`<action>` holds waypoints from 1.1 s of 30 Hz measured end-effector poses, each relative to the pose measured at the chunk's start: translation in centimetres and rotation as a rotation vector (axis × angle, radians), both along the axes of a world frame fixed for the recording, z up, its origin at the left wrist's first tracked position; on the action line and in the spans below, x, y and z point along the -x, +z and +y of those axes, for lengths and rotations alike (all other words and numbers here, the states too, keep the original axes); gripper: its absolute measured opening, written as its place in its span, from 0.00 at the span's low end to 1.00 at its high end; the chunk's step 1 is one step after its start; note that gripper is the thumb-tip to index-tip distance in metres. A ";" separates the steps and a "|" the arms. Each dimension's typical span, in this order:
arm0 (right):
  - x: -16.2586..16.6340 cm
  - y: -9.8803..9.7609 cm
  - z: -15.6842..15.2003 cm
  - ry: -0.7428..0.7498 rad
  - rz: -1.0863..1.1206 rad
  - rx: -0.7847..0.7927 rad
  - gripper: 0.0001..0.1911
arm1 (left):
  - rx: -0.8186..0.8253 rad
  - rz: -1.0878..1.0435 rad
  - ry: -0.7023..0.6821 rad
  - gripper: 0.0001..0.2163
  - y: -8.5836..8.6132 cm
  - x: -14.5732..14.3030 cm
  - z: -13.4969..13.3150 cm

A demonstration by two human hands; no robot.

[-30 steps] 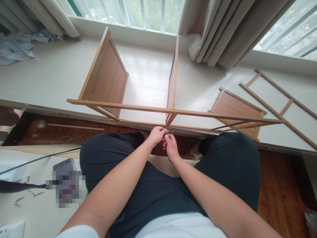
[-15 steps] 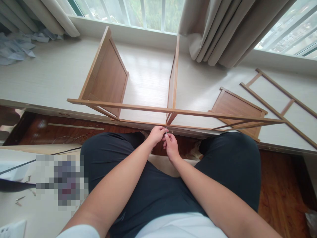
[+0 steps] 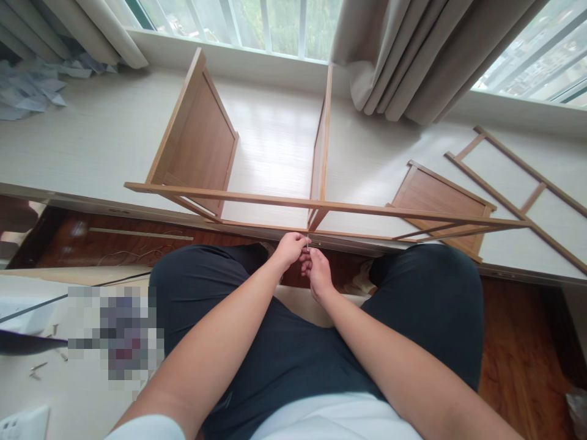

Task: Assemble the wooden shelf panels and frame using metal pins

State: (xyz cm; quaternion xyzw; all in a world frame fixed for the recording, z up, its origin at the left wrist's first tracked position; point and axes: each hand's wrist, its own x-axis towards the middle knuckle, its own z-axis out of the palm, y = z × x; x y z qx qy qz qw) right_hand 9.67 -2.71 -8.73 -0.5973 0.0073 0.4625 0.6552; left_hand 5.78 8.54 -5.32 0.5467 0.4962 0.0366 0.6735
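Observation:
My left hand [image 3: 292, 249] is closed in a pinch around a small, thin, silvery screw [image 3: 307, 243], its fine details too small to make out. Just below and to the right, my right hand [image 3: 317, 269] has its thumb and forefinger pressed together at the screw's lower end, the other fingers curled. Both hands are over the gap between my knees, close to the front of a brown wooden frame [image 3: 257, 200]. This frame stands on the pale ledge, joined to an upright panel [image 3: 202, 137] on the left and a middle upright panel [image 3: 322, 140].
A loose wooden panel [image 3: 443, 195] and a ladder-like wooden frame [image 3: 534, 198] lie on the ledge [image 3: 82, 140] to the right. Several screws [image 3: 39, 366] are scattered on a pale tabletop [image 3: 59, 397] at lower left. Curtains [image 3: 403, 55] hang by the window.
My right hand's fingers have shifted very slightly around the screw. The left hand, the wooden frame and the panels stay where they were.

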 end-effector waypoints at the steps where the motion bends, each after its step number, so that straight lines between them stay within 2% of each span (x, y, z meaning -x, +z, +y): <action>1: 0.0 0.1 0.0 -0.005 0.030 -0.009 0.20 | -0.001 0.002 0.000 0.05 0.0 0.0 0.0; 13: -1.1 1.1 0.2 0.040 0.455 -0.065 0.11 | 0.012 0.030 0.013 0.05 0.1 0.1 -0.2; 19: -1.1 1.4 0.3 0.081 0.454 -0.053 0.15 | 0.030 0.029 0.019 0.05 0.0 0.0 -0.3; 26: -1.1 1.3 0.2 -0.037 0.516 -0.047 0.18 | -0.055 0.026 -0.019 0.06 -0.1 0.0 -0.2; 33: -0.5 0.9 0.2 -0.006 0.279 -0.027 0.20 | 0.016 0.001 -0.033 0.06 0.0 0.0 -0.2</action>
